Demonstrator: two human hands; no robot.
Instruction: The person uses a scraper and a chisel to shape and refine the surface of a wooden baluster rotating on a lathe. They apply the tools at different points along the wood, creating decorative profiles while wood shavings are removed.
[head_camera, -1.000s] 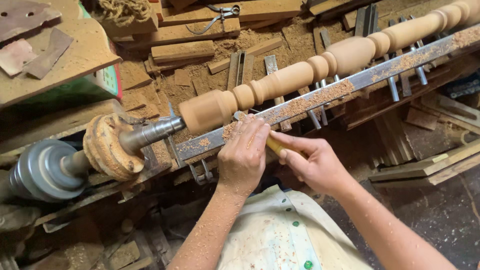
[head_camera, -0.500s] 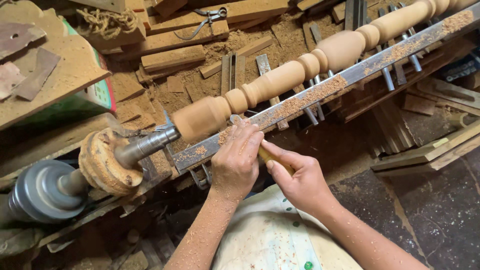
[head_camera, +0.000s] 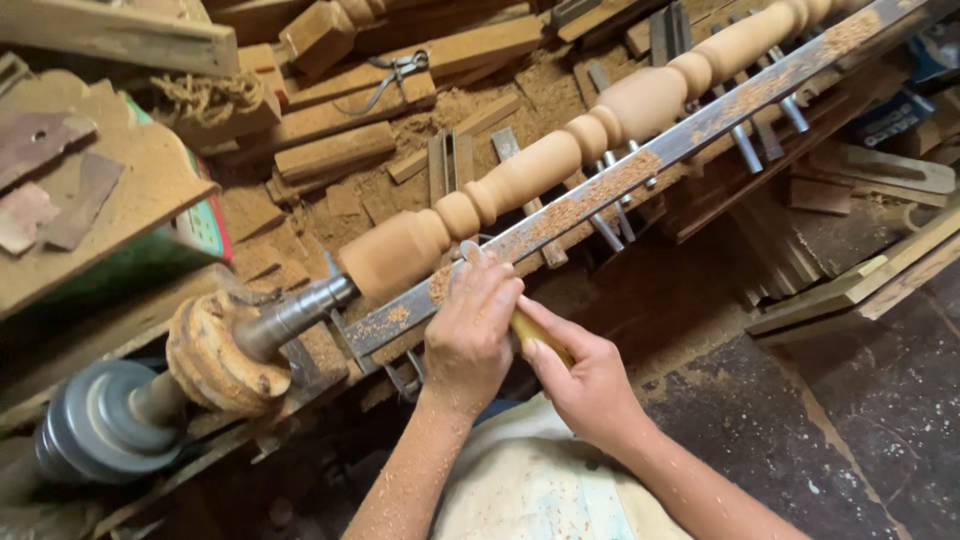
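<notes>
A long turned wooden spindle (head_camera: 560, 155) with beads and coves is mounted on a lathe, running from lower left to upper right. My left hand (head_camera: 468, 330) presses a turning chisel (head_camera: 470, 250) down onto the metal tool rest (head_camera: 640, 165), its blade tip against the spindle near the thick left end. Behind it, my right hand (head_camera: 585, 380) grips the chisel's yellow wooden handle (head_camera: 535, 335). Sawdust covers both forearms and the rest.
The lathe's drive shaft, wooden pulley (head_camera: 215, 355) and grey metal wheel (head_camera: 100, 420) sit at lower left. Wood offcuts, sawdust and a pair of metal calipers (head_camera: 395, 75) lie behind the spindle. A wooden shelf (head_camera: 90, 200) is at left; planks (head_camera: 860, 280) at right.
The view has shifted, so the lathe sits higher and further right in frame. Both hands stay on the chisel at the same spot near the spindle's thick end.
</notes>
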